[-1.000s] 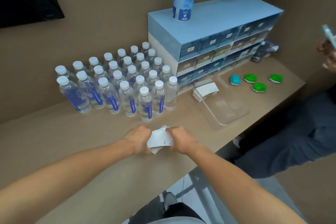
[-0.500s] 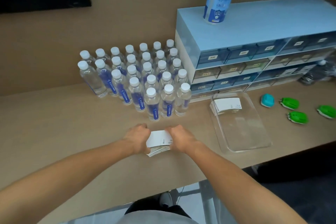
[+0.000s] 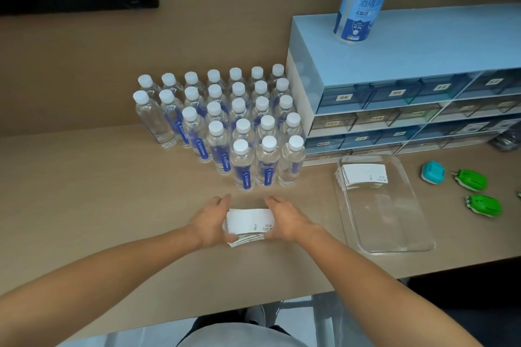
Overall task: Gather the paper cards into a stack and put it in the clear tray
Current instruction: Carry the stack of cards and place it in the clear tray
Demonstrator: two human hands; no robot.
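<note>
A loose stack of white paper cards [image 3: 249, 224] lies on the tan table near its front, a few lower cards fanned out at the near edge. My left hand [image 3: 211, 220] presses against the stack's left side and my right hand [image 3: 284, 220] against its right side, fingers straightened. The clear tray [image 3: 394, 234] sits to the right of my hands. Another stack of white cards [image 3: 363, 175] lies inside the tray at its far end.
Several water bottles [image 3: 242, 166] stand in rows just beyond the cards. A blue drawer cabinet [image 3: 394, 98] with a spray bottle [image 3: 362, 0] on top is at the back right. A teal clip [image 3: 432, 172] and green clips [image 3: 482, 205] lie right of the tray.
The head camera has turned left and closer, so the scene shifted right. My hands opened from curled fists to flat fingers against the stack's sides, and the cards look more squared.
</note>
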